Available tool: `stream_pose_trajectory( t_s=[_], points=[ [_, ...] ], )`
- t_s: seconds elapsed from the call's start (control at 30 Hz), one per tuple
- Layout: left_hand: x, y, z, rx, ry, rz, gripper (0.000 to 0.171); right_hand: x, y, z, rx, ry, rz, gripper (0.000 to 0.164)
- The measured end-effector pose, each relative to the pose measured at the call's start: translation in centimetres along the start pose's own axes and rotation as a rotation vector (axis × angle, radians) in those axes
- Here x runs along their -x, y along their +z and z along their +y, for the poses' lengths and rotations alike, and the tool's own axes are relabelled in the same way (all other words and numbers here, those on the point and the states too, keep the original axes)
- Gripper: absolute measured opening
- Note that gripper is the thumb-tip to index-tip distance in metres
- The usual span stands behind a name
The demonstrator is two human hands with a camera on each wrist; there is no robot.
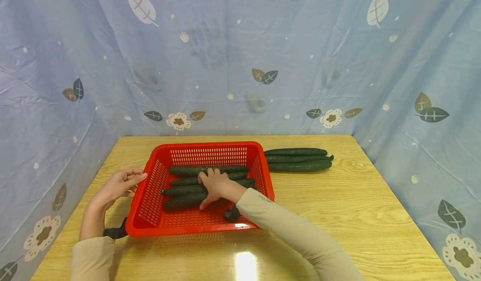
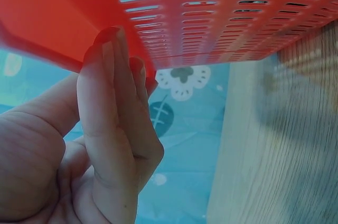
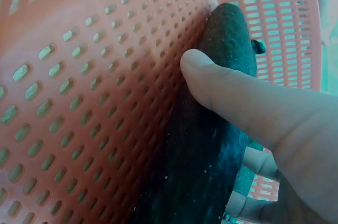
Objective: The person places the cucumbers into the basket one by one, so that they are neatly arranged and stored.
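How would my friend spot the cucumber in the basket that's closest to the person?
Find the red basket on the wooden table. Inside, cucumbers lie side by side. The closest cucumber is the only one with bare basket floor, not another cucumber, on the person's side.

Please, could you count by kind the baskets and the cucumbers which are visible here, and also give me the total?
Red basket: 1
Dark green cucumbers: 7 (4 inside the basket, 3 outside it)
Total: 8
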State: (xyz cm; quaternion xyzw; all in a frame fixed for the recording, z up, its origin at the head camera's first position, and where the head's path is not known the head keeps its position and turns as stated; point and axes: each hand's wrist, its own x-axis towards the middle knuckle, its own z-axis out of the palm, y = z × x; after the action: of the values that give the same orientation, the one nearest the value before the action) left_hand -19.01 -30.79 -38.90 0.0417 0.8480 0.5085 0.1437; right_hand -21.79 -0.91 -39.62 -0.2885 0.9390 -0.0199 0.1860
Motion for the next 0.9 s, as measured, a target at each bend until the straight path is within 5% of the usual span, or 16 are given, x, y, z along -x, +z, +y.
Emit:
stream_pose_trajectory(
  t_s=[0.47, 0.9],
  points=[
    [-0.1, 0.2, -0.2, 0.035, -0.007, -0.007, 0.049, 0.6, -0.6, 0.0, 0.109, 0.006, 0.023, 0.063],
    [0.0, 0.0, -0.3, 0.015, -0.003, -0.005, 0.049, 2.2, -1.6, 0.6, 0.156, 0.049, 0.151, 0.056]
  ],
)
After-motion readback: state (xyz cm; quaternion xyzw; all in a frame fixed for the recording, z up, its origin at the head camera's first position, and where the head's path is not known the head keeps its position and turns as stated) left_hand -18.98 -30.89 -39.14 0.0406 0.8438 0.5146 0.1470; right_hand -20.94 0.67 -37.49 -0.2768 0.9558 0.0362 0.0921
